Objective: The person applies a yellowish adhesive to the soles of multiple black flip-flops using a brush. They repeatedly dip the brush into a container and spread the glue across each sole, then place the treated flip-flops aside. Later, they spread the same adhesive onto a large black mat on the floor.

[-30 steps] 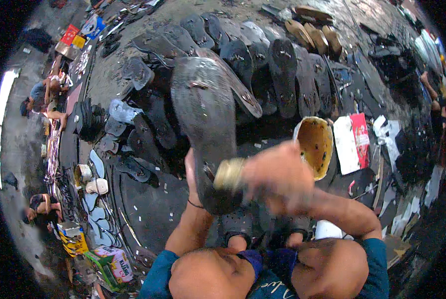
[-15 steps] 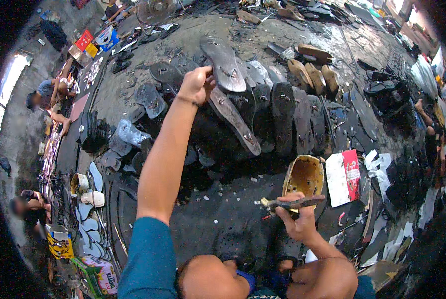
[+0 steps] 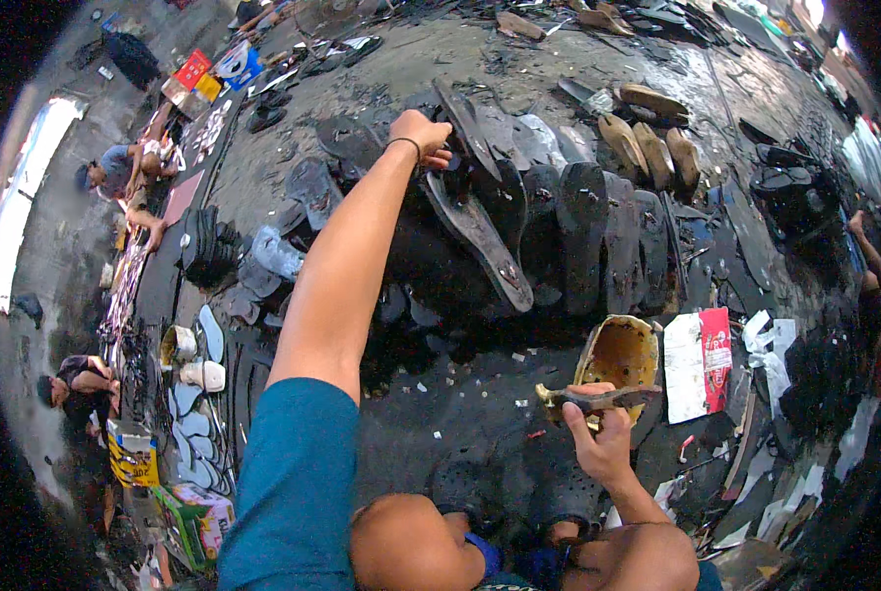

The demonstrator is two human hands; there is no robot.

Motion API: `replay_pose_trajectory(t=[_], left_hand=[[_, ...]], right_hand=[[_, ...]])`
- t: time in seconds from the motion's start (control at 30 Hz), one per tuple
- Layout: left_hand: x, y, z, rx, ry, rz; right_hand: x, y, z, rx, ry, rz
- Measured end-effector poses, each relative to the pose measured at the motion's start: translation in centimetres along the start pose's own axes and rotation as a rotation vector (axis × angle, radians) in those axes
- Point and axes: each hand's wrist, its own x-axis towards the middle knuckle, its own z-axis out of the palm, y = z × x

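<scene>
My left hand [image 3: 421, 140] reaches far forward over a row of dark shoe soles. Its fingers are closed at the edge of one dark sole [image 3: 468, 130], which stands tilted, nearly edge-on. Just below that hand another long dark sole [image 3: 480, 241] leans slantwise against the row. Nearer to me, my right hand [image 3: 598, 428] grips a dark-handled tool [image 3: 613, 399] with a yellowish, crusted end pointing left; its exact kind is unclear. Directly beyond this hand is a yellowish tub [image 3: 625, 357], stained brown inside.
More upright soles [image 3: 583, 236] fill the row, with tan shoe forms [image 3: 638, 153] behind. A red and white card [image 3: 699, 364] lies right of the tub. Pale insole pieces [image 3: 192, 433] and cups [image 3: 204, 374] are at left. Two people [image 3: 125, 172] sit further left.
The sole in my left hand has turned from showing its broad face to nearly edge-on. My right hand still holds the tool beside the tub. The view has shifted slightly.
</scene>
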Motion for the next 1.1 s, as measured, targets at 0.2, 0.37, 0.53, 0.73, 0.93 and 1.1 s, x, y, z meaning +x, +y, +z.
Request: replay_pose_trajectory(t=[0.2, 0.37, 0.53, 0.73, 0.93, 1.1], left_hand=[[-14.0, -3.7, -1.3, 0.195, 0.487, 0.770], [-36.9, -20.7, 0.7, 0.261, 0.335, 0.585], [-62.1, -38.8, 2.9, 0.766, 0.196, -0.657], [-66.4, -44.0, 1.2, 0.487, 0.475, -0.515], [-54.4, -35.4, -0.9, 0.462, 0.301, 0.090], [-44.4, -31.9, 6.0, 0.210, 0.345, 0.110]], right_hand=[[-1.0, 1.5, 0.4, -0.017, -0.004, 0.091], [-0.3, 3.4, -0.9, 0.065, 0.049, 0.231], [-0.6, 3.7, 0.8, -0.003, -0.157, 0.259], [0.6, 5.5, 0.5, -0.285, -0.281, 0.210], [1.5, 12.4, -7.1, -0.909, 0.269, 0.125], [2.6, 6.6, -5.4, -0.593, 0.286, 0.093]])
